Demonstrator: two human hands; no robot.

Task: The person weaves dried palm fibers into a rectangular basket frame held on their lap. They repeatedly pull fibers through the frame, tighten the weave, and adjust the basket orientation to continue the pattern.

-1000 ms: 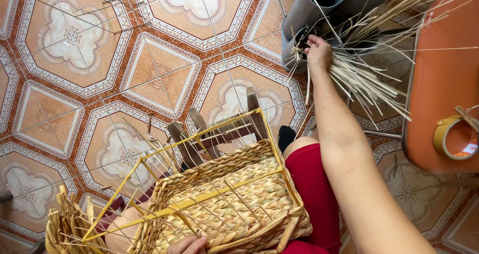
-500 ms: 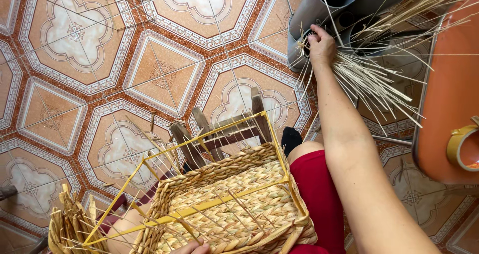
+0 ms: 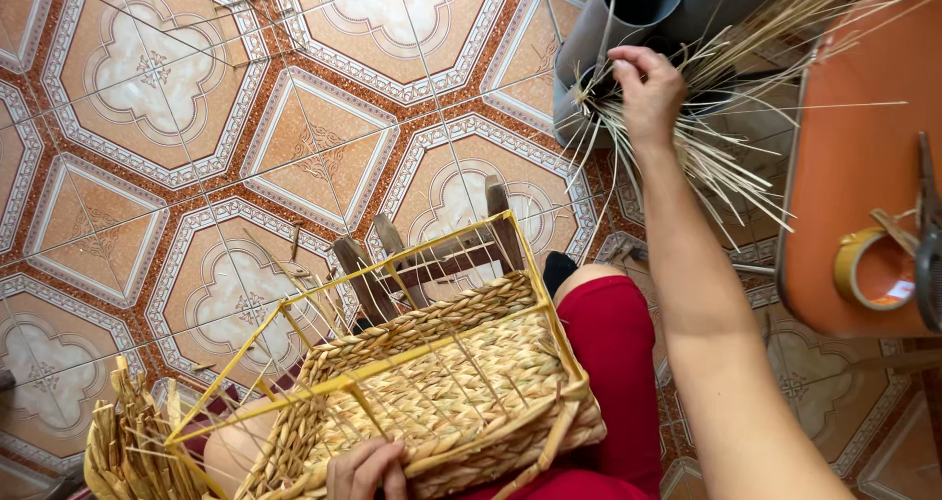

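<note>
Overhead, the right hand [image 3: 648, 93] has edged right along the bundle of pale straw strands [image 3: 702, 152] at upper right, fingers now pinched closed around a few, as if picking the next strand. The left hand [image 3: 368, 469], bottom centre, curls over the rim of the half-woven basket [image 3: 442, 392], which sits on its yellow wire frame [image 3: 392, 264] across the lap. Grey tubes [image 3: 628, 19] hold the straw. An orange stool [image 3: 854, 157] bearing a tape roll [image 3: 868, 269] stands right. The floor [image 3: 196, 117] is ornate terracotta-and-cream patterned tile.

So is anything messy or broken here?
Nothing looks broken. A few loose straw bits lie scattered on the tiled floor, and the reed bundle under the right hand splays out unevenly. The basket is only part-woven; the left hand rests on it.
</note>
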